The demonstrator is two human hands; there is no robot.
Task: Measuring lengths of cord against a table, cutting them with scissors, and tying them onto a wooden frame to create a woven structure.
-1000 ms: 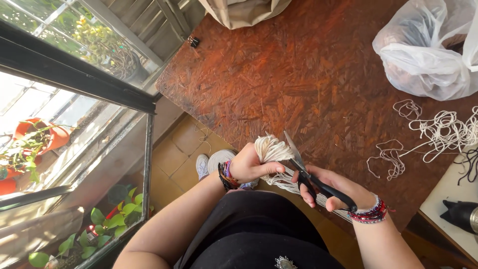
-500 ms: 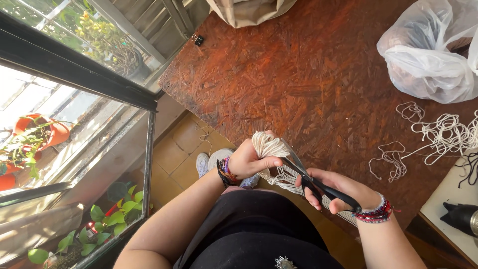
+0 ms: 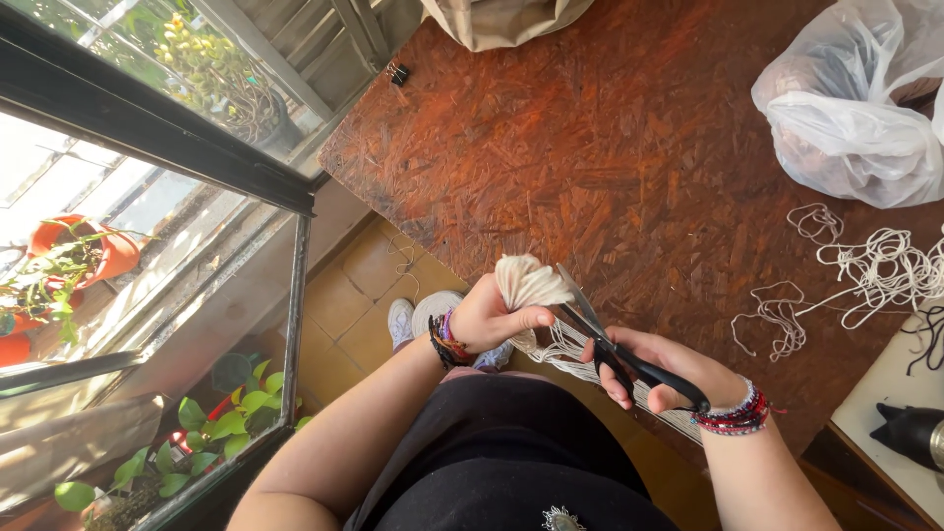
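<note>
Scissors (image 3: 629, 359) cut a cord bundle (image 3: 529, 280) at the table (image 3: 610, 157) edge.

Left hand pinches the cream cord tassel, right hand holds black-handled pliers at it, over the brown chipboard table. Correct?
Not quite: the right hand holds black-handled scissors, not pliers, as the head view shows. The left hand does pinch the cream cord tassel over the brown chipboard table.

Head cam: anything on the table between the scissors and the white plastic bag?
Nothing: between the scissors in the right hand and the white plastic bag, the head view shows only bare chipboard tabletop; loose white cord lies off right.
</note>
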